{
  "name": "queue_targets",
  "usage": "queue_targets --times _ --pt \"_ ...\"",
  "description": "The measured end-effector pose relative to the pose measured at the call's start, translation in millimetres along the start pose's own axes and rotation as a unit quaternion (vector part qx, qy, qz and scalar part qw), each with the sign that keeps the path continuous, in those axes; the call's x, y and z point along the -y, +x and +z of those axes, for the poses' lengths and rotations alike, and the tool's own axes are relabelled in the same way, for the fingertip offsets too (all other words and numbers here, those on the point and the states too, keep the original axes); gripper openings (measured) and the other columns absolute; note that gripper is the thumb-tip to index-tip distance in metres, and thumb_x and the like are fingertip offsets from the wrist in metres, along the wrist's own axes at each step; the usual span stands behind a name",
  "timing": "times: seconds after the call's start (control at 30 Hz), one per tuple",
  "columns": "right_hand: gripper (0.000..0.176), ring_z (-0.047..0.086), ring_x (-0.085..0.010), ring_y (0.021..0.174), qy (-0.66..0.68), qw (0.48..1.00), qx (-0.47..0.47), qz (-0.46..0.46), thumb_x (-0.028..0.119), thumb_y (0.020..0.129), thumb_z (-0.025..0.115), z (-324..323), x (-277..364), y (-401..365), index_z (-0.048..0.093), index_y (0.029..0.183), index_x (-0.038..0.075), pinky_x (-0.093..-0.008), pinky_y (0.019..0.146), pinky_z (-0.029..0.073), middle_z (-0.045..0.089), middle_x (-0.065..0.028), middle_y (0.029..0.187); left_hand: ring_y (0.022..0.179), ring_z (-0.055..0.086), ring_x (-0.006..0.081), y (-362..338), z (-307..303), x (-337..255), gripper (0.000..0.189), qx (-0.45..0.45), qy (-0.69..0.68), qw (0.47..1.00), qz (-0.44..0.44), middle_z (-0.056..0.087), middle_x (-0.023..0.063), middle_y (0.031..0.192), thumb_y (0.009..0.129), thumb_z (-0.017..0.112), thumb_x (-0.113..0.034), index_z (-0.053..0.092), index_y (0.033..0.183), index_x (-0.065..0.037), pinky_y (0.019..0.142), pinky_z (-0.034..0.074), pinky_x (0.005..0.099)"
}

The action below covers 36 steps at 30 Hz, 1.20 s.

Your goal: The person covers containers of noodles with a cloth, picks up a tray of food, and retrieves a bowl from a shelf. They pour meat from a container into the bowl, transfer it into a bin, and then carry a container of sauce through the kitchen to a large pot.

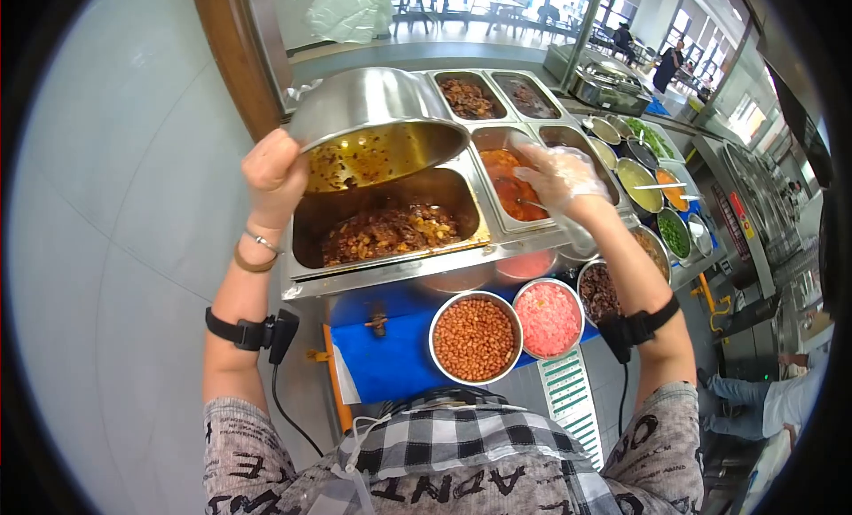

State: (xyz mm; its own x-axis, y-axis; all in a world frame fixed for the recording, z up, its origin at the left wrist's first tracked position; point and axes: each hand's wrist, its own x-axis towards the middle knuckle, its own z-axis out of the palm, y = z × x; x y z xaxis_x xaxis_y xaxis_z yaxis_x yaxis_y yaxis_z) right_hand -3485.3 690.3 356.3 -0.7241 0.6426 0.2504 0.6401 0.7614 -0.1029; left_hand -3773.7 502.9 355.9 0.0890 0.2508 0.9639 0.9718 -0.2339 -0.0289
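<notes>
My left hand (272,171) is closed on the rim of a large stainless steel bowl (377,102). The bowl is tipped on its side, and brown, oily residue with dark bits coats its inside. Below it, a deep steel pan (306,235) holds dark, saucy chunks of food (399,234). My right hand (564,173), in a clear plastic glove, reaches over a pan of red, oily soup (510,185), its fingers stretched toward the left and apart, slightly blurred. A metal utensil (531,203) lies in the soup below this hand; its far end is hidden.
In front stand bowls of peanuts (475,339), pink chopped food (547,318) and dark pieces (599,293). Two pans of food (468,98) sit behind. Several bowls, including chopped greens (673,234), line the right. A person (763,395) is at far right.
</notes>
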Motion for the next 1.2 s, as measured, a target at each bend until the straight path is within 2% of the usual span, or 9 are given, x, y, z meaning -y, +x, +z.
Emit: queue_targets --times 0.17,0.47,0.67,0.73,0.8,0.97,1.1,1.17,1.2 --pt "0.043 0.054 -0.0307 0.089 -0.144 0.968 0.202 0.045 0.037 0.077 0.052 -3 -34 -42 0.049 0.113 0.012 -0.0375 0.077 0.042 0.057 -0.0178 0.095 0.046 0.025 0.0175 -2 -12 -8 0.024 -0.032 0.012 0.998 -0.057 0.024 0.0078 0.054 0.058 0.049 0.014 0.031 0.056 -0.001 0.041 0.024 0.0279" --pt "0.018 0.057 -0.0277 0.081 -0.082 0.99 0.1 -0.057 0.017 0.078 0.046 50 -65 -33 0.056 0.091 0.009 -0.0362 0.069 0.045 0.059 -0.015 0.085 0.046 0.024 0.0167 -3 -14 -20 0.025 -0.033 0.031 0.996 -0.072 0.023 0.0075 0.054 0.059 0.048 0.014 0.029 0.056 -0.002 0.041 0.022 0.0278" --pt "0.01 0.058 -0.0315 0.065 -0.177 0.984 0.024 -0.008 0.007 0.074 0.045 20 -51 -80 0.053 0.08 0.005 -0.0388 0.057 0.047 0.058 -0.0165 0.068 0.046 0.024 0.0178 -6 -16 -30 0.024 -0.043 0.025 0.996 -0.076 0.022 0.0079 0.054 0.057 0.047 0.014 0.029 0.056 -0.002 0.04 0.022 0.0283" --pt "0.007 0.058 -0.032 0.068 -0.152 0.981 0.014 0.118 0.005 0.069 0.051 21 -43 -96 0.055 0.075 0.004 -0.0396 0.062 0.047 0.058 -0.0165 0.071 0.046 0.024 0.0179 -7 -16 -30 0.024 -0.048 0.03 0.995 -0.076 0.023 0.008 0.054 0.057 0.048 0.014 0.029 0.056 -0.002 0.04 0.022 0.0284" --pt "0.009 0.057 -0.034 0.067 -0.172 0.983 0.038 0.059 0.009 0.075 0.045 39 -53 -112 0.052 0.077 0.003 -0.0414 0.062 0.046 0.058 -0.0179 0.072 0.045 0.024 0.0179 -7 -17 -31 0.024 -0.052 0.036 0.995 -0.076 0.023 0.0081 0.054 0.057 0.048 0.014 0.03 0.056 -0.002 0.04 0.022 0.0284" --pt "0.035 0.053 -0.0397 0.075 0.067 0.987 -0.045 0.14 0.027 0.086 0.028 40 -67 -123 0.049 0.091 -0.001 -0.0436 0.068 0.042 0.056 -0.0231 0.082 0.045 0.025 0.0173 -3 -14 -34 0.023 -0.056 0.028 0.995 -0.079 0.024 0.0087 0.053 0.058 0.048 0.013 0.03 0.056 -0.001 0.04 0.023 0.0279" --pt "0.02 0.056 -0.0317 0.065 0.031 0.99 -0.047 0.132 0.018 0.086 0.036 58 -85 -131 0.047 0.089 0.001 -0.0364 0.059 0.044 0.057 -0.018 0.077 0.046 0.024 0.0172 4 -10 -37 0.024 -0.067 0.036 0.991 -0.107 0.024 0.0083 0.053 0.061 0.049 0.012 0.029 0.057 -0.001 0.041 0.023 0.0272" --pt "0.01 0.053 -0.018 0.059 0.443 0.861 -0.005 0.251 0.004 0.08 0.047 56 -90 -127 0.046 0.089 0.005 -0.0268 0.053 0.043 0.054 -0.0088 0.071 0.046 0.023 0.017 6 -6 -38 0.024 -0.071 0.037 0.989 -0.122 0.024 0.0082 0.053 0.062 0.049 0.011 0.029 0.057 -0.001 0.041 0.023 0.0271" --pt "0.01 0.053 -0.018 0.059 0.444 0.861 -0.005 0.249 0.004 0.08 0.047 52 -89 -129 0.046 0.089 0.005 -0.0268 0.053 0.043 0.054 -0.0088 0.071 0.047 0.023 0.0168 6 -5 -37 0.024 -0.075 0.036 0.987 -0.136 0.024 0.0082 0.052 0.064 0.049 0.01 0.028 0.057 0.0 0.041 0.023 0.027"
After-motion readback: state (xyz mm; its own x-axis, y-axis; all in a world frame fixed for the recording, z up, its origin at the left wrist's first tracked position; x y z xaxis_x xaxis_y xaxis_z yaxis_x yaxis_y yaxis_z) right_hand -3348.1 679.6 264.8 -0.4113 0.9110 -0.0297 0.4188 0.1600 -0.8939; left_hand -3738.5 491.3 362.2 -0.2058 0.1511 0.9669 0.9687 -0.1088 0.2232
